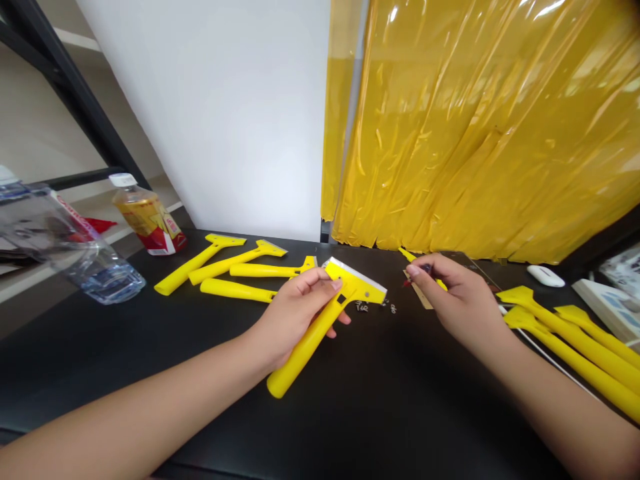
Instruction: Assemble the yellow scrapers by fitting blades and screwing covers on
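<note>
My left hand (pixel 305 307) is wrapped round a yellow scraper (pixel 313 337), its blade end tilted up to the right. A screw shows on the scraper's head, and a metal edge runs along its top. My right hand (pixel 453 293) pinches a small dark and red object (pixel 426 268), mostly covered by the fingers. Just behind that hand lie a brown strip (pixel 420 292) and a yellow piece (pixel 407 254). Small metal screws (pixel 363 307) are scattered on the black table (pixel 350 413), beyond the held scraper.
Several yellow scrapers (pixel 220 268) lie at the left, and more yellow handles (pixel 575 333) at the right by a white cable. A drink bottle (pixel 150 217) and a clear bottle (pixel 95 247) stand far left. A white case (pixel 545 275) sits near the yellow plastic sheeting (pixel 475 133).
</note>
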Motion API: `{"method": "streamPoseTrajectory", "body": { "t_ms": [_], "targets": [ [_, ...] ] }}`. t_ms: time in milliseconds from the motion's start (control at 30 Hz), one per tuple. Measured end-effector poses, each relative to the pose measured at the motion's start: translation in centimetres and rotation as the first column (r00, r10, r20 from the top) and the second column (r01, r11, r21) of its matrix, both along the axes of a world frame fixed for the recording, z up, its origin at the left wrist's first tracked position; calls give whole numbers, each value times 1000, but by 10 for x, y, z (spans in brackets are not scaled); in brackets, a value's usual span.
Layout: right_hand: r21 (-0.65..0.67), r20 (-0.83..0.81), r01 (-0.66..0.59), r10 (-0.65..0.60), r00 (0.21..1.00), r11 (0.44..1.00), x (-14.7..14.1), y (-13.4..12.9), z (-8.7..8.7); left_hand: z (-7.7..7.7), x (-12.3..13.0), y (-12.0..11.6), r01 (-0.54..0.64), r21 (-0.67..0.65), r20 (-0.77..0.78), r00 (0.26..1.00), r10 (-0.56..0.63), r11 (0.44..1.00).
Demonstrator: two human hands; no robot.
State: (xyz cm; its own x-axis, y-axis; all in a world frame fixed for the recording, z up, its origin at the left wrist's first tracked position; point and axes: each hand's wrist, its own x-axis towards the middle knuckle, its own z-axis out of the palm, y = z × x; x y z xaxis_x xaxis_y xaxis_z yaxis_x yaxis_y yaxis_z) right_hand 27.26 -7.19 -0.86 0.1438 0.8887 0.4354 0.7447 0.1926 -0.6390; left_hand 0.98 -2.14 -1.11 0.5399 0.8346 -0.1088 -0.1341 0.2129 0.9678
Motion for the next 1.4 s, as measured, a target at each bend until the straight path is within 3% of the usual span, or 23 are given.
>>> {"method": "streamPoseTrajectory", "body": {
  "t_ms": [800, 967, 1067, 1200, 1400],
  "targets": [
    [29, -13, -3, 3, 1000, 1000, -4, -5, 3, -1, 0, 1, 11, -16, -4, 1000, -11, 1000],
    [82, -148, 47, -35, 988, 995, 1, -11, 10, -5, 0, 3, 14, -48, -110, 994, -19, 999],
    [100, -327, 91, -54, 944, 991, 3, -11, 12, -10, 0, 2, 68, -122, -165, 982, -87, 990],
    [109, -570, -37, 92, 816, 993, -1, -9, 6, -14, 1, -1, 184, -211, -160, 962, -220, 960],
    [91, -636, -151, 174, 751, 984, -13, -12, -4, -12, 2, -6, 302, -246, -106, 936, -336, 921]
  ]
}}
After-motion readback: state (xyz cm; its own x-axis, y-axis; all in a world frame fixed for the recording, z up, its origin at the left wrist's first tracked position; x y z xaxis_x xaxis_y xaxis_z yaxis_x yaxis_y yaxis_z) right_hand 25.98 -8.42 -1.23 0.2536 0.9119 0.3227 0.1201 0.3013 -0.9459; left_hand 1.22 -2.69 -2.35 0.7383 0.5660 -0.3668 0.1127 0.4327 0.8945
